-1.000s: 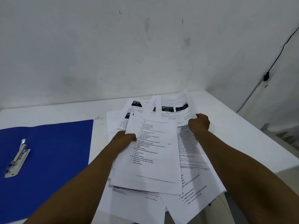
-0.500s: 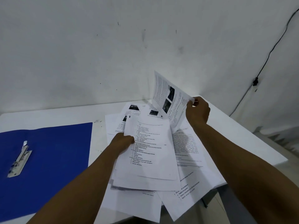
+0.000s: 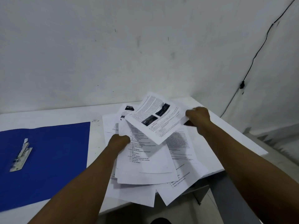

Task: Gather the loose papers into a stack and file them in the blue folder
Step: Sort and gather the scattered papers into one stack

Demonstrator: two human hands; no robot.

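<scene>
Several loose printed papers (image 3: 181,180) lie fanned out on the white table (image 3: 48,118), some hanging over its front edge. My left hand (image 3: 119,140) grips the left edge of a small stack of sheets (image 3: 145,160) on top of the pile. My right hand (image 3: 198,118) pinches the right corner of one sheet with two dark photos (image 3: 155,117), holding it tilted above the stack. The blue folder (image 3: 53,159) lies open flat to the left, its metal fastener (image 3: 21,156) on the inner face.
A grey wall rises right behind the table. A black cable (image 3: 252,62) runs down the wall at the right. The table's right and front edges drop off to the floor, where a grey table leg (image 3: 229,199) shows.
My right hand has swung the photo sheet down from nearly upright to lie tilted over the stack. My left hand keeps its grip on the stack's left edge.
</scene>
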